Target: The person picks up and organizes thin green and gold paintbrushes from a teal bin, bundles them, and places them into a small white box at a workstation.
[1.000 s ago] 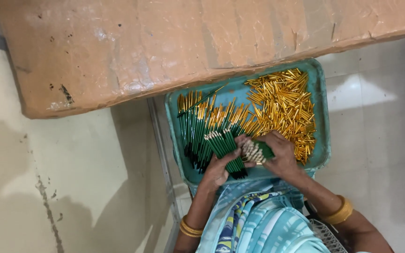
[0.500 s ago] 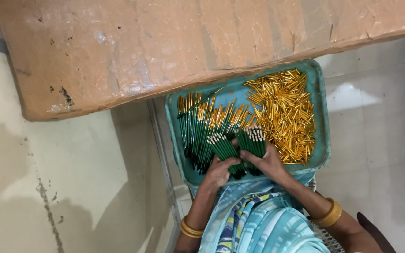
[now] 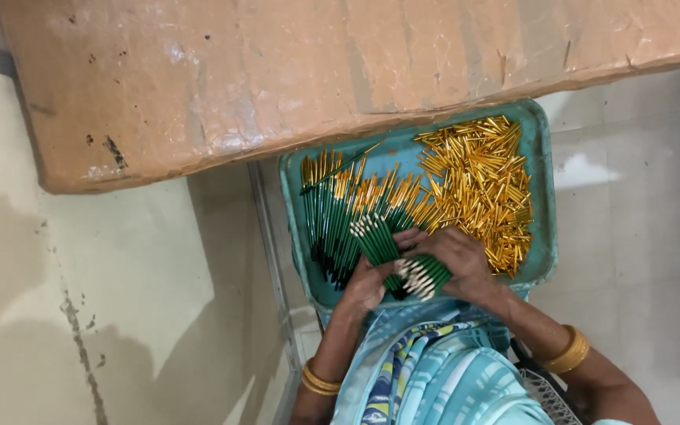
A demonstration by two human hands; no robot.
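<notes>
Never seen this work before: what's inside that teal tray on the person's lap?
The teal tray holds green pencils with gold ends and a heap of loose gold caps. Both hands, left hand and right hand, grip a bundle of pencils. The tray's far edge is hidden under cardboard.

Over the last second the right hand [image 3: 460, 264] slid back across the teal tray [image 3: 541, 197]. Half a second ago it had spread flat over the green sticks; now it curled around a bundle of green sticks [image 3: 391, 256], whose pale tips again showed beneath its fingers. The left hand [image 3: 365, 285] closed in against the bundle's lower end, meeting the right.
</notes>
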